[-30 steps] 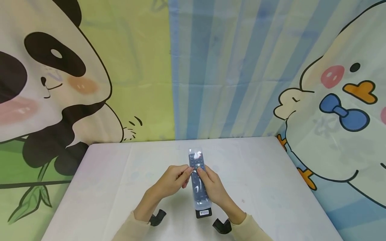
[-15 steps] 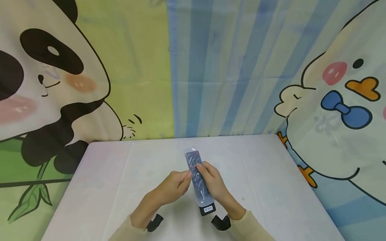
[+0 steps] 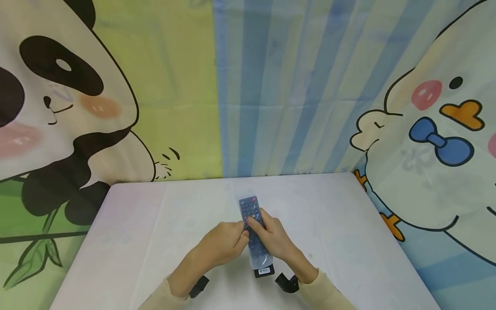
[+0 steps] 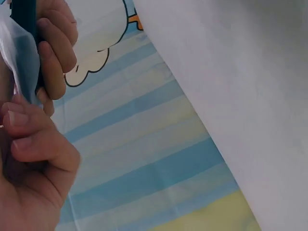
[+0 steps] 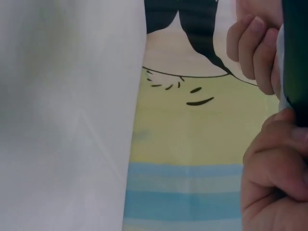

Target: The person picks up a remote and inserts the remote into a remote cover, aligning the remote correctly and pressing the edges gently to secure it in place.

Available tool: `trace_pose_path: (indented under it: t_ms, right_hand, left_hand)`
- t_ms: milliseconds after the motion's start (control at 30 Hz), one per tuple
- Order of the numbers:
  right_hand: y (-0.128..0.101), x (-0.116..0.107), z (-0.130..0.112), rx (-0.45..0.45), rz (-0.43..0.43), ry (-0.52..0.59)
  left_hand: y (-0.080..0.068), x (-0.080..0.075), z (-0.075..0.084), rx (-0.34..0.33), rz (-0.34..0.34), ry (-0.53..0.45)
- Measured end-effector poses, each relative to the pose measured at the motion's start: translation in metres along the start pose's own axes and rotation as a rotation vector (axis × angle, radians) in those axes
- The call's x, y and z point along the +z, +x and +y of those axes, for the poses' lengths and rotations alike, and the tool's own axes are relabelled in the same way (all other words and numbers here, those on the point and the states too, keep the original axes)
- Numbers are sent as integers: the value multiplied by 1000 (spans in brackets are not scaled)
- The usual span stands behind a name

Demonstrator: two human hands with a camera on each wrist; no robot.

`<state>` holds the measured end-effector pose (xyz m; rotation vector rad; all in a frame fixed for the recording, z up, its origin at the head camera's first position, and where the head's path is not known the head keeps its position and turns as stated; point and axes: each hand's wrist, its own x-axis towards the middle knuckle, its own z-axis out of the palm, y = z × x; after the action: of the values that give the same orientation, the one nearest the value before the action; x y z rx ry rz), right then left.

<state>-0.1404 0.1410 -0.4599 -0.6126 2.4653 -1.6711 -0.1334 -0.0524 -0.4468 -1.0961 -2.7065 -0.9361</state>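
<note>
We are holding a dark remote control in its clear plastic sleeve just above the white worktop, near its middle. Our left hand is pinching the sleeve's edge while our right hand is gripping the remote's body. Cartoon panda and duck curtains are surrounding the worktop.

A white table stands against a cartoon backdrop: a panda with bamboo leaves on yellow-green at the left, blue stripes in the middle, and what seems to be a duck wearing a blue bow at the right.
</note>
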Motion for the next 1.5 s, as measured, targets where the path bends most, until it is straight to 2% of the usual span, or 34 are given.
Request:
trace_pose_path:
  t_ms: [100, 167, 233, 300, 400, 500, 600, 733, 867, 933, 1033, 1133, 1200, 1267, 1400, 1500]
  right_hand:
    - [-1, 3, 3, 6, 4, 46]
    - [-3, 3, 4, 9, -4, 86]
    - [-5, 2, 5, 11, -19, 126]
    - [-6, 2, 5, 9, -39, 148]
    - [-8, 3, 5, -5, -62, 127]
    - [-8, 5, 3, -41, -83, 91]
    - [-7, 7, 0, -75, -89, 51]
    - [-4, 7, -3, -84, -104, 61]
    - [-2, 6, -7, -107, -189, 131]
    - [0, 5, -7, -167, -206, 145]
    - [3, 6, -5, -289, -172, 155]
    - [7, 7, -4, -398, -128, 157]
    - [9, 8, -4, -450, -133, 171]
    - [11, 9, -4, -506, -124, 160]
    - [13, 12, -7, -609, -35, 74]
    - [14, 14, -11, -677, 45, -14]
  left_hand:
    - [-2, 4, -1, 62, 45, 3]
    - [-2, 7, -2, 104, 78, -49]
    - [-1, 8, -3, 114, 92, -129]
    - [0, 9, -6, 85, 94, -227]
    - [2, 7, -10, -25, 126, -357]
    - [4, 6, -13, -157, 187, -406]
    - [6, 8, -14, -221, 186, -424]
    - [7, 14, -16, -191, 141, -557]
    - [4, 16, -23, -121, 181, -713]
    - [2, 13, -27, -81, 208, -770]
    - [1, 8, -33, -40, 217, -832]
    - [0, 5, -36, -35, 212, -875]
    - [0, 4, -36, -43, 226, -899]
    - [0, 4, -34, -70, 246, -915]
    - [2, 4, -28, -168, 277, -949]
    - [4, 3, -22, -240, 294, -1039]
